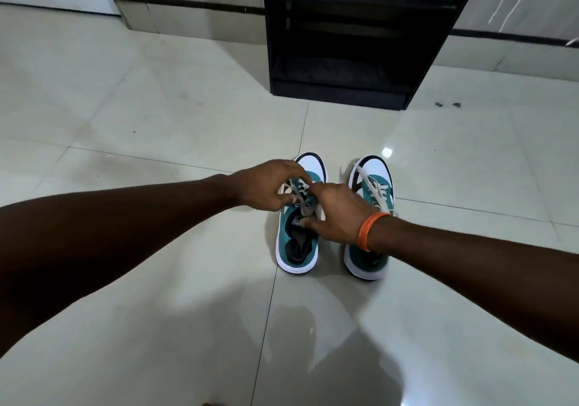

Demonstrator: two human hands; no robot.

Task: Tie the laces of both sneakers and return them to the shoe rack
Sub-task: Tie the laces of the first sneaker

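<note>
floor [156, 123]: glossy tile | shoe rack [423, 61]: matt dark wood | laces [374, 187]: woven cloth

No text, brand, number or sign can be read anywhere; the left sneaker [297, 217] has a small dark patch on its tongue (too blurred to tell whether it carries print), and the right sneaker [371, 186] and the rack [344, 92] show no markings
</note>
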